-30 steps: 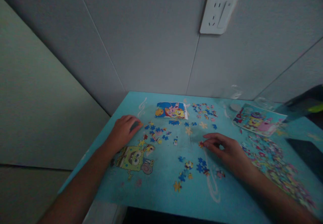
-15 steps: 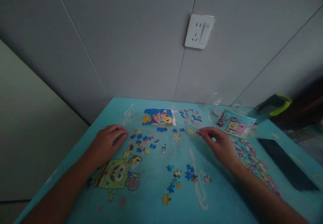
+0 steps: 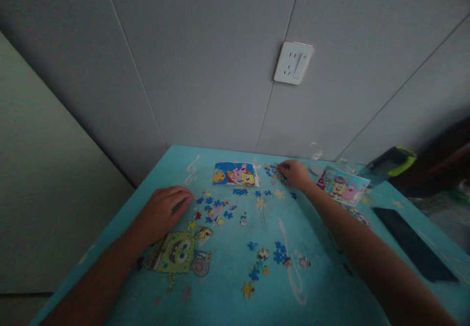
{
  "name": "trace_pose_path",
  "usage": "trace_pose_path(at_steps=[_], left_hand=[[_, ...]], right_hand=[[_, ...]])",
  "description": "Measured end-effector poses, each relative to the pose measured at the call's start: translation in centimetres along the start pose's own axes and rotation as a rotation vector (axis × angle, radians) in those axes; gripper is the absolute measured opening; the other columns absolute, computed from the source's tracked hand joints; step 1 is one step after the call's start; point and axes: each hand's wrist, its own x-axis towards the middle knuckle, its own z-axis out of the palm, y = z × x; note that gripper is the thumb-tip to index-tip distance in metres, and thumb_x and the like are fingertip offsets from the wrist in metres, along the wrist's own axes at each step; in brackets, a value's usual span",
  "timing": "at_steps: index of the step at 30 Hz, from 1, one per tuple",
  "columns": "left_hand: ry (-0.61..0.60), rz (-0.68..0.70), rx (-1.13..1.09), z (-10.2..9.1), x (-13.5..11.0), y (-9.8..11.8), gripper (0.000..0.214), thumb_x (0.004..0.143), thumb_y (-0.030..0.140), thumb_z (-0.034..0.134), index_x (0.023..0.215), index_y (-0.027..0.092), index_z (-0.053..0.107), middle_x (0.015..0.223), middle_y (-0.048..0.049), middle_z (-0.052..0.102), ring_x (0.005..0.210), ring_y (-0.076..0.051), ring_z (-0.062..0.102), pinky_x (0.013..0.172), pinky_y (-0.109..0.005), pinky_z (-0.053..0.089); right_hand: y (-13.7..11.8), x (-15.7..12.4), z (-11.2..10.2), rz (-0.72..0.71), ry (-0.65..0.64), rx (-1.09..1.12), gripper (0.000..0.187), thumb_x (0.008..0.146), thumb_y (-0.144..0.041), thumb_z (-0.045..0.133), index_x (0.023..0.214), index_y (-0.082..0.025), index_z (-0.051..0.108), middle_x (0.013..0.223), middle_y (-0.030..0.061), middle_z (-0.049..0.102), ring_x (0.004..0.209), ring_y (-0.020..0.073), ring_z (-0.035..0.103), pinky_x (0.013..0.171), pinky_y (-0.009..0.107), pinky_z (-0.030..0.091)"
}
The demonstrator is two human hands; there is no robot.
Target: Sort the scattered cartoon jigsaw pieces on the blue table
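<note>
My left hand point(image 3: 166, 210) rests on the turquoise table point(image 3: 227, 247), fingers curled loosely and lying flat, just left of a cluster of loose blue puzzle pieces point(image 3: 216, 208). My right hand point(image 3: 294, 173) is stretched to the far side, its fingers curled down over a small pile of loose pieces point(image 3: 273, 171) beside the assembled puzzle section point(image 3: 235, 174). Whether it holds a piece is hidden. More loose pieces point(image 3: 266, 260) lie near the middle front.
A printed cartoon figure point(image 3: 179, 253) is on the tabletop at front left. A picture card point(image 3: 344, 187) lies at the back right, with a dark flat phone point(image 3: 413, 244) and a black and green object point(image 3: 391, 160) further right. A wall socket point(image 3: 293, 62) is above.
My right hand has moved away from me, from the middle of the table to the pile of pieces at the back. My left hand has stayed put. The camera has tilted.
</note>
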Motion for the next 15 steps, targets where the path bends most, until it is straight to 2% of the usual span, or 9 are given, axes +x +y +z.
trace_pose_path(at_steps=[4,8,11,12,15], left_hand=[[0.022,0.005,0.0,-0.4,0.1,0.3,0.03,0.1,0.038,0.043,0.103,0.024,0.069,0.109,-0.0043,0.07,0.101,-0.022,0.063,0.094,-0.039,0.045],[0.038,0.006,-0.005,-0.4,0.0,0.3,0.03,0.099,0.039,0.044,0.104,0.023,0.069,0.109,-0.0045,0.07,0.104,-0.023,0.062,0.095,-0.039,0.045],[0.029,0.001,-0.023,-0.3,0.0,0.2,0.029,0.098,0.039,0.046,0.104,0.023,0.069,0.109,-0.0039,0.07,0.102,-0.022,0.062,0.095,-0.039,0.046],[0.03,-0.001,-0.028,-0.3,0.0,0.2,0.029,0.098,0.039,0.046,0.104,0.024,0.07,0.108,-0.0036,0.071,0.102,-0.022,0.063,0.095,-0.039,0.046],[0.049,-0.006,-0.036,-0.5,0.1,0.5,0.028,0.098,0.038,0.046,0.101,0.023,0.07,0.107,-0.0032,0.071,0.101,-0.021,0.063,0.095,-0.037,0.046]], right_hand=[[-0.2,0.2,0.1,-0.004,-0.027,-0.029,0.025,0.09,-0.031,0.057,0.101,-0.02,0.076,0.093,0.0088,0.077,0.071,0.0189,0.068,0.066,0.026,0.048],[-0.8,-0.8,-0.6,-0.039,-0.005,-0.044,0.028,0.092,-0.032,0.055,0.105,-0.017,0.074,0.103,0.0133,0.074,0.089,0.0232,0.067,0.078,0.03,0.048],[-1.8,-4.1,-1.9,-0.139,-0.006,0.005,0.027,0.094,-0.031,0.054,0.107,-0.018,0.072,0.107,0.0106,0.072,0.094,0.0211,0.065,0.085,0.029,0.046],[-2.2,-5.8,-2.4,-0.24,-0.029,0.079,0.026,0.095,-0.031,0.053,0.107,-0.018,0.072,0.105,0.0094,0.072,0.09,0.0192,0.065,0.083,0.028,0.047],[-3.4,-11.2,-4.0,-0.47,-0.264,0.324,0.024,0.097,-0.035,0.053,0.104,-0.021,0.072,0.095,0.0053,0.072,0.081,0.0158,0.064,0.074,0.026,0.048]])
